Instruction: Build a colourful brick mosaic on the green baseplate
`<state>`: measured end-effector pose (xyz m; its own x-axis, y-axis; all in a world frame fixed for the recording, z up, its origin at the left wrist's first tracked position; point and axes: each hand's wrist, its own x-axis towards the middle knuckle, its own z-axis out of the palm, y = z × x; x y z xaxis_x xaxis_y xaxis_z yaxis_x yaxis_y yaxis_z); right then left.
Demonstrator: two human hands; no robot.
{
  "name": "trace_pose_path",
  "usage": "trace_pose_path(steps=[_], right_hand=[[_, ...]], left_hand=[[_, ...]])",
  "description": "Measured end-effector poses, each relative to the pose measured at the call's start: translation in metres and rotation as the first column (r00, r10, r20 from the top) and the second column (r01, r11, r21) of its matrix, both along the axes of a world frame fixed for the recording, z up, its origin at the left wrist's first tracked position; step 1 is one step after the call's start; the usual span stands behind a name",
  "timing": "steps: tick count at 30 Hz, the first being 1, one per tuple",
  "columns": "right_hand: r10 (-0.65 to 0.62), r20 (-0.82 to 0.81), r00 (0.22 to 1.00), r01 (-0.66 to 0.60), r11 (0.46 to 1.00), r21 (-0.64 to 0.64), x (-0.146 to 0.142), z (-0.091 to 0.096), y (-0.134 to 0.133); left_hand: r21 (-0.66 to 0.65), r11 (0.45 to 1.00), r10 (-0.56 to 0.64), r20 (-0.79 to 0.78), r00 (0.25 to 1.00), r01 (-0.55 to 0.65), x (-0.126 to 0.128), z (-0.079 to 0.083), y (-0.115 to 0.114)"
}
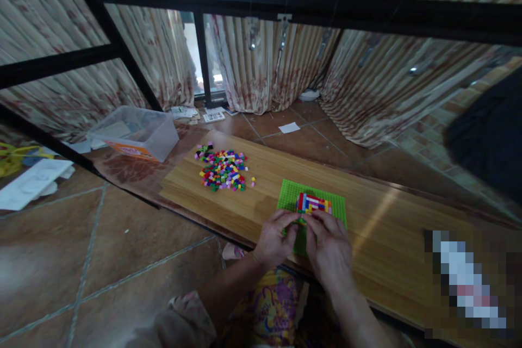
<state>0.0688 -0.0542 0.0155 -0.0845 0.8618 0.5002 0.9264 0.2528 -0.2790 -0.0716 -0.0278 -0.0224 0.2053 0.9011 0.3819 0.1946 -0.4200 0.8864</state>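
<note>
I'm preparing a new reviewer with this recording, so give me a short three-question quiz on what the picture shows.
1. True or false: the left hand and the right hand both touch the green plate.
2. Where does the pile of loose bricks lie? A) on the green plate B) on the wooden board C) on the floor tiles
3. Fill in: the clear box stands to the ____ of the pile.
Key: 1 true; 2 B; 3 left.

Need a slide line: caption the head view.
Left hand and right hand touch a brick build on a green baseplate; loose bricks piled on the board.
</note>
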Motion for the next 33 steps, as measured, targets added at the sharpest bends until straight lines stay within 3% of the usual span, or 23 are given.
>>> trace_pose_path(steps=[13, 17, 20, 23, 25, 26, 28, 33], right_hand=[[-0.06, 0.21, 0.976, 0.058, 0.998, 0.015, -0.003, -0.01, -0.004], [-0.013, 0.164, 0.986, 0.007, 0.999, 0.035, 0.0, -0.009, -0.004], [0.028, 0.028, 0.999, -0.03, 0.995, 0.09, 0.005, -0.009, -0.013], [0.014, -0.13, 0.991, 0.003, 0.992, 0.124, 0.009, -0.012, -0.03], [-0.012, -0.199, 0.98, 0.035, 0.993, 0.115, 0.011, -0.018, -0.041], [-0.024, -0.219, 0.975, 0.048, 0.994, 0.102, 0.012, -0.022, -0.046], [-0.045, -0.247, 0.968, 0.064, 0.995, 0.07, 0.013, -0.029, -0.054], [-0.067, -0.282, 0.957, 0.08, 0.996, 0.034, 0.018, -0.037, -0.066]], left_hand=[[0.073, 0.997, 0.034, -0.024, 0.999, -0.032, 0.004, -0.005, -0.001], [0.062, 0.996, 0.07, -0.01, 0.998, -0.069, -0.003, -0.003, 0.0], [0.028, 0.973, 0.228, -0.044, 0.973, -0.227, -0.024, 0.002, 0.015], [0.032, 0.891, 0.441, -0.301, 0.846, -0.453, -0.052, 0.013, 0.043], [0.084, 0.863, 0.455, -0.555, 0.696, -0.497, -0.065, 0.02, 0.063], [0.101, 0.875, 0.414, -0.664, 0.623, -0.474, -0.068, 0.023, 0.072], [0.107, 0.893, 0.365, -0.742, 0.562, -0.438, -0.069, 0.028, 0.086], [0.093, 0.93, 0.273, -0.822, 0.499, -0.356, -0.058, 0.029, 0.106]])
